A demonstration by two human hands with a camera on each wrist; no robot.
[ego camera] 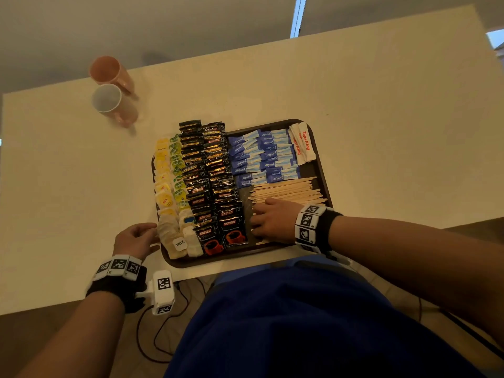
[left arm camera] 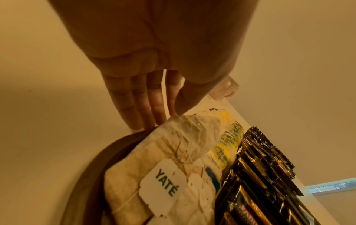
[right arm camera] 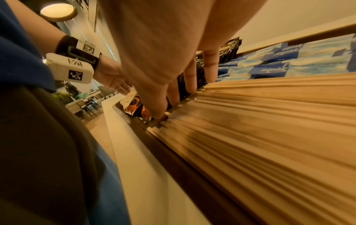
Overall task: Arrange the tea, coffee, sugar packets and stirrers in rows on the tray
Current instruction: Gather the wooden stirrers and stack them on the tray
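A dark brown tray [ego camera: 321, 170] holds rows of tea bags [ego camera: 174, 236], black coffee sachets [ego camera: 207, 186], blue sugar packets [ego camera: 261, 156], white packets [ego camera: 302, 145] and wooden stirrers [ego camera: 286, 192]. My right hand [ego camera: 272, 222] lies flat on the near stirrers [right arm camera: 269, 121], its straight fingers [right arm camera: 190, 80] pressing at their left ends beside the coffee sachets [right arm camera: 138, 106]. My left hand [ego camera: 136, 237] rests on the table at the tray's left rim [left arm camera: 92, 167], fingers [left arm camera: 142, 103] straight, touching the edge next to the tea bags [left arm camera: 173, 152]. It holds nothing.
Two pink cups [ego camera: 114, 88] stand at the table's far left. The beige table [ego camera: 381, 118] spreads bare to the right and behind the tray. Its near edge runs just below the tray, with my lap and cables underneath.
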